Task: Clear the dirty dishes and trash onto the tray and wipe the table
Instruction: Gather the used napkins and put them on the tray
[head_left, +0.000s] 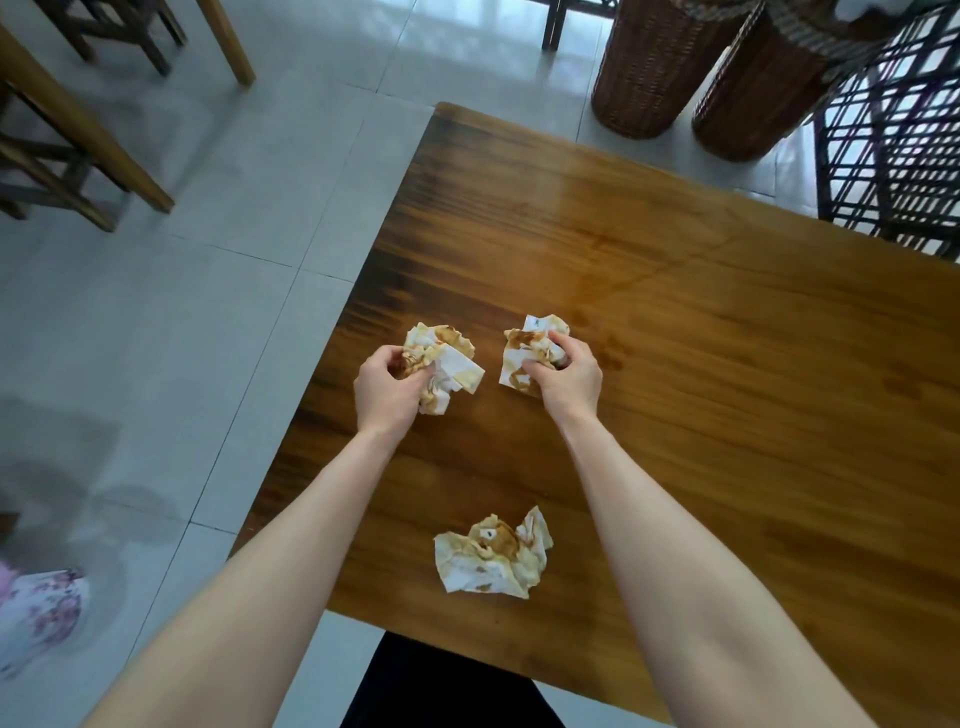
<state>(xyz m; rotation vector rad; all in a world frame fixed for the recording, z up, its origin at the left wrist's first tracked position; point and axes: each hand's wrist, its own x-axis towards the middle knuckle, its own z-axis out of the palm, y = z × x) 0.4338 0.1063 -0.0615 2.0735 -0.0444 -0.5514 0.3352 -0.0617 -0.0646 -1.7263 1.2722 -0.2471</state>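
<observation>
The left hand (387, 387) is clutching a stained napkin (441, 364); the right hand (563, 376) is gripping another crumpled napkin (524, 353). A third soiled napkin (493, 558) is lying nearer, between the forearms.

Three crumpled white paper napkins, all stained brown, sit over the wooden table (701, 364). The left napkin (441, 366) is bunched in the left hand (387, 387), a flat white corner jutting toward 4 o'clock. The right napkin (527, 353), at its 3 o'clock, is pinched by the right hand (563, 371). The third napkin (493, 558) lies loose and half unfolded (its darkest stain near the middle) at 6 o'clock of the pair, near the table's front edge.
</observation>
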